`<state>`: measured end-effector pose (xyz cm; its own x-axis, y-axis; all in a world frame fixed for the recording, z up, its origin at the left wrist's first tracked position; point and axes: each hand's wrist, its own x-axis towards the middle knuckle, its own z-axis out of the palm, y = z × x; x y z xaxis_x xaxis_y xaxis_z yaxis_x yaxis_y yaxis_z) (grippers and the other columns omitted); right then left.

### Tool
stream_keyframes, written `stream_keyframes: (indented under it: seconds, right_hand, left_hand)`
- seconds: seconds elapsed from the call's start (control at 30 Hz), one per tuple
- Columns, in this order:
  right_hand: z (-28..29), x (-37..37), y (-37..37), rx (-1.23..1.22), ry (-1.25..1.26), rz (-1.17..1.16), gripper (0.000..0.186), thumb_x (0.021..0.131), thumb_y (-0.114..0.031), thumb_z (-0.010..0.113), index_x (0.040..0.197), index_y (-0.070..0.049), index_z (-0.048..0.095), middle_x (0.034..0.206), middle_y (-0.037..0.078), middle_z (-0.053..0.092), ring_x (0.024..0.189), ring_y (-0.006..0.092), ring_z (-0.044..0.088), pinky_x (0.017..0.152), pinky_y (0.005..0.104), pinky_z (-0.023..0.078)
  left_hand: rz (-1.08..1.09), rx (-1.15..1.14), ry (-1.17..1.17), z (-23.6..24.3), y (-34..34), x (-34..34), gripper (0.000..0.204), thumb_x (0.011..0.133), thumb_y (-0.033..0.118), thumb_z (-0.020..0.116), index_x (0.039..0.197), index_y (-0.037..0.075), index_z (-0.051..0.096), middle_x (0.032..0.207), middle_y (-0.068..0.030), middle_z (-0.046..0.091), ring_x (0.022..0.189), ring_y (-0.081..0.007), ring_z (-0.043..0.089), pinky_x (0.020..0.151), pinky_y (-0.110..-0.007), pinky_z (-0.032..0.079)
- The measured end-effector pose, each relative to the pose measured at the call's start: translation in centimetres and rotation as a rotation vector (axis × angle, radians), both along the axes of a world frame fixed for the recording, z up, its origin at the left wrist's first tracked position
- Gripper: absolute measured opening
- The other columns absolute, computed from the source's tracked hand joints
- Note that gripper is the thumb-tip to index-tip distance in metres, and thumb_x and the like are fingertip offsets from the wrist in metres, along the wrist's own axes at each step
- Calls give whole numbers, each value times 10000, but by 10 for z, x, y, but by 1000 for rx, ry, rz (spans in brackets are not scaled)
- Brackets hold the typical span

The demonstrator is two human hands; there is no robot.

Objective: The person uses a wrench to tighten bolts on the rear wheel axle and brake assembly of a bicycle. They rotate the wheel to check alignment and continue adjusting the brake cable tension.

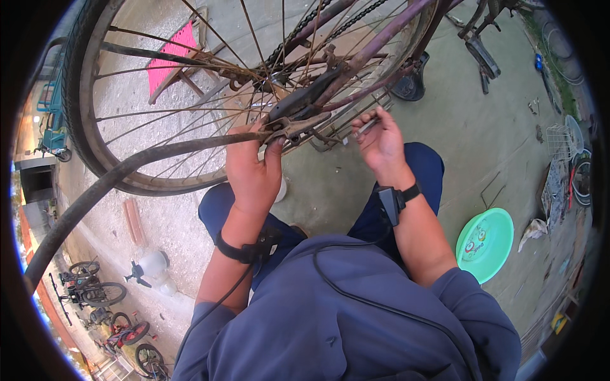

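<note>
An upturned bicycle's rear wheel (95, 120), with rusty spokes and a black tyre, fills the upper left. My left hand (251, 168) is closed at the hub, thumb and fingers pinching a rusty metal bracket (292, 127). From that bracket a thick, curved dark bar (152, 154) runs toward the lower left. To the right, my right hand (386, 146) is apart from the wheel. Its palm faces up, with the fingers curled around a small, slim grey metal piece (368, 126) whose exact kind is unclear. A purple frame tube (375, 47) and chain (356, 20) sit above.
A green plastic basin (486, 244) stands on the concrete at right. A pink-seated folding stool (173, 54) is behind the spokes. A white wire basket (559, 143) and assorted parts lie far right. Several bicycles (101, 294) stand at lower left, near a translucent jug (152, 267).
</note>
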<state>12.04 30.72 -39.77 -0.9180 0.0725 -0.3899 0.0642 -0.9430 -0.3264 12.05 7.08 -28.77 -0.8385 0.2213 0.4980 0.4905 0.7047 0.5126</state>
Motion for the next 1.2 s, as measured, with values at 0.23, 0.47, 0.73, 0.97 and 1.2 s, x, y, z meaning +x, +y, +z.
stream_keyframes:
  seconds: [0.23,0.47,0.73,0.97,1.2]
  right_hand:
    - [81,-41,42,315,292,-186,215,988,-285,570,916,-85,545,738,21,495,675,174,506,586,293,390]
    - [128,-32,26,515,567,-175,268,1022,-296,530,898,-59,547,752,32,494,707,181,529,623,296,431]
    - [121,-5,42,1807,586,-17,200,982,-186,609,943,-5,684,895,4,548,691,103,515,598,249,423]
    - [129,14,45,1133,525,184,134,955,-95,627,1006,24,662,1004,84,609,783,161,676,699,257,569]
    - [122,15,21,1038,612,226,89,935,-60,641,979,13,669,973,94,627,873,178,647,753,292,538]
  left_hand:
    - [0,2,8,-3,-2,-1,390,791,61,727,1165,10,626,1008,-176,608,926,-359,575,804,-414,466]
    - [-16,19,33,-5,-3,-2,417,772,31,729,1176,9,627,980,-170,611,893,-356,583,784,-408,467]
    - [-34,53,34,-2,-3,-3,414,752,14,726,1154,-3,631,965,-174,604,885,-363,579,776,-415,467]
    - [-36,38,-18,-2,-5,-3,303,824,30,671,1123,5,629,1004,-164,602,935,-339,575,832,-384,461]
    - [-62,49,39,-3,-5,-6,370,816,104,717,1163,12,627,957,-170,604,879,-360,568,750,-410,462]
